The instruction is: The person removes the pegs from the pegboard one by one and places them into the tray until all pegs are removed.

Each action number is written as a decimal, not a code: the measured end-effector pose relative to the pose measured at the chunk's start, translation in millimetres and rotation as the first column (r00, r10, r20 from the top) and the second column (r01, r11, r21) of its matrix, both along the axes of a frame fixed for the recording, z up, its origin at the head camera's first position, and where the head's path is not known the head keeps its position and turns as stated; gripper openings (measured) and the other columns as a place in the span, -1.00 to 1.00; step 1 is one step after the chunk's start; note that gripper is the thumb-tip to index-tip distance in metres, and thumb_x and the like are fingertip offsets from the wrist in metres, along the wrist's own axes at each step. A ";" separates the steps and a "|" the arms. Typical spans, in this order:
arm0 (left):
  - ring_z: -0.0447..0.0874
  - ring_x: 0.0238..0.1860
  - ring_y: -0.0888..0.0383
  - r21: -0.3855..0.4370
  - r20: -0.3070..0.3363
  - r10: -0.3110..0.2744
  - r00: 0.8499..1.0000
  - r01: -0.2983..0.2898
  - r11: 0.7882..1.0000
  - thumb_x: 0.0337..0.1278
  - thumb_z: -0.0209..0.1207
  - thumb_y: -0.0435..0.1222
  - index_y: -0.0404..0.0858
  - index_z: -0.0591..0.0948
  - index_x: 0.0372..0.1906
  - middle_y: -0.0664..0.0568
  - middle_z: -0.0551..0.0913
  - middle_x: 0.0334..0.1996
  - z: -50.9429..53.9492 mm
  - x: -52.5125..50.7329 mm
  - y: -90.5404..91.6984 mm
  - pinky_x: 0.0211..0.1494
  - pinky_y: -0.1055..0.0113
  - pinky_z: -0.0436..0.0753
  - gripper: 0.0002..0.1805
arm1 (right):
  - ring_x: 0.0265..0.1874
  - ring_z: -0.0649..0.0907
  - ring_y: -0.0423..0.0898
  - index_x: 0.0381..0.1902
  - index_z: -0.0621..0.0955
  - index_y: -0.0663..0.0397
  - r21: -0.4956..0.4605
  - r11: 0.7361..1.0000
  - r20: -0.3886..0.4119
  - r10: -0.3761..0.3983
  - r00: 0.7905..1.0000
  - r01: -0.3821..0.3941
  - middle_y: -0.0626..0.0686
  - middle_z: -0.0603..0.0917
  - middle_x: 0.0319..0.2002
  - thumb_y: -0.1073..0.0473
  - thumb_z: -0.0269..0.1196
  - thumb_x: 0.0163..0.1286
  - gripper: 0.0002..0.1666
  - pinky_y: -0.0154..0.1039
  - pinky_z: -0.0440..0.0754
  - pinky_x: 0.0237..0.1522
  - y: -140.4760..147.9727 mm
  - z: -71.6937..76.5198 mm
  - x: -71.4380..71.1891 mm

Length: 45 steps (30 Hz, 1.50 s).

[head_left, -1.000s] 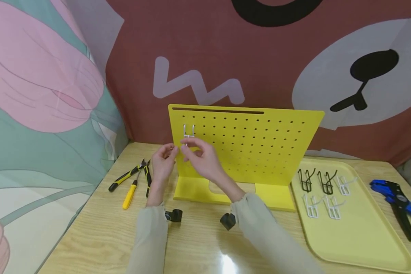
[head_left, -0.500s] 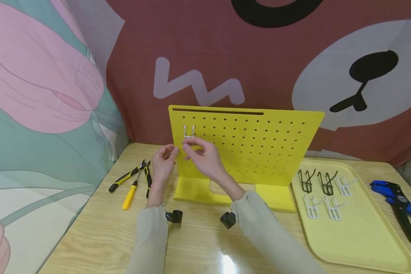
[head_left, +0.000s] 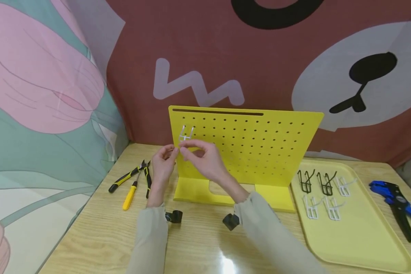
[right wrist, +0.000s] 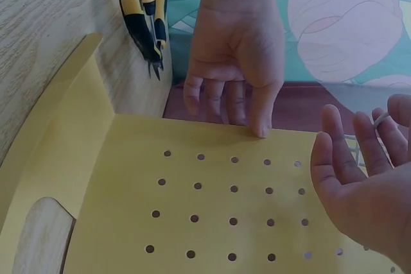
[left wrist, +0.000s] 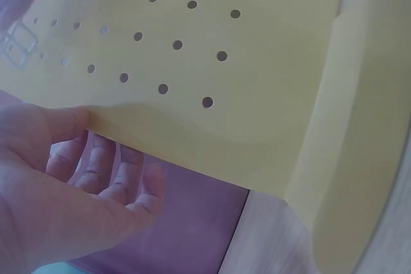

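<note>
A yellow pegboard (head_left: 246, 148) stands upright on its base. My left hand (head_left: 163, 163) grips its left edge; in the left wrist view the thumb (left wrist: 67, 123) presses the front face and the curled fingers lie behind. My right hand (head_left: 207, 160) pinches a white wire hook (head_left: 185, 137) between thumb and forefinger, before the board's upper left holes. The hook leans a little, and its lower part is hidden by the fingers. The right wrist view shows part of the hook (right wrist: 357, 151) beyond the fingers. Whether its tips sit in the holes, I cannot tell.
A yellow tray (head_left: 359, 239) on the right bears several black and white wire hooks (head_left: 327, 183). Beside it lies a blue and black tool (head_left: 399, 201). Left of the board are yellow-black pliers (head_left: 126, 178) and a yellow-handled screwdriver (head_left: 130, 196). A printed cloth (head_left: 205, 49) hangs behind.
My right hand has shifted slightly left, and the white hook, straight before, now tilts with its lower part to the left. My left hand stays on the board's edge.
</note>
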<state>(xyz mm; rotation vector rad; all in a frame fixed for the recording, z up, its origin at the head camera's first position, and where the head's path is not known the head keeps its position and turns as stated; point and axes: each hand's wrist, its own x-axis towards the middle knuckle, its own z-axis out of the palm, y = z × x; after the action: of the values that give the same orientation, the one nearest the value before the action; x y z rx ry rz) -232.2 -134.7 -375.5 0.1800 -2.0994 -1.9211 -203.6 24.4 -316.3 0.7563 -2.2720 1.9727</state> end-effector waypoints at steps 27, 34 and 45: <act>0.54 -0.22 0.21 -0.008 0.012 -0.031 0.999 0.031 0.999 0.32 0.15 -0.25 -0.33 0.60 0.01 -0.13 0.65 -0.14 0.5 1.0 0.9 -0.25 0.36 0.55 -0.72 | -0.37 0.71 -0.04 -0.01 0.60 0.29 -0.051 0.993 0.187 -0.094 0.978 0.106 0.22 0.66 -0.05 0.19 0.16 0.44 -0.71 -0.07 0.66 -0.24 82.0 -51.5 32.2; 0.54 -0.19 0.18 -0.003 0.027 -0.038 0.999 0.038 0.999 0.33 0.15 -0.24 -0.32 0.58 0.03 -0.12 0.63 -0.12 1.3 1.2 -0.7 -0.15 0.22 0.56 -0.71 | -0.35 0.71 -0.04 0.01 0.58 0.31 -0.007 0.988 0.188 -0.151 0.970 0.155 0.30 0.63 -0.04 0.13 0.14 0.46 -0.65 -0.08 0.66 -0.21 116.6 -61.7 39.2; 0.53 -0.20 0.19 -0.010 0.030 -0.026 0.999 0.026 1.000 0.33 0.15 -0.24 -0.32 0.58 0.03 -0.11 0.63 -0.12 -0.8 0.7 -1.2 -0.24 0.38 0.53 -0.71 | -0.32 0.71 -0.06 0.03 0.54 0.40 0.070 0.978 0.190 -0.204 0.960 0.194 0.25 0.67 -0.14 0.07 0.07 0.51 -0.56 -0.16 0.67 -0.22 167.2 -63.0 48.0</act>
<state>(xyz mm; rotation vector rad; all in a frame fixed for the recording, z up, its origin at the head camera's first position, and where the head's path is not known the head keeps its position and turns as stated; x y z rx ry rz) -231.5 -135.9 -376.3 0.1812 -2.1409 -1.9330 -155.6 191.6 -379.3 0.3298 -2.4026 1.9811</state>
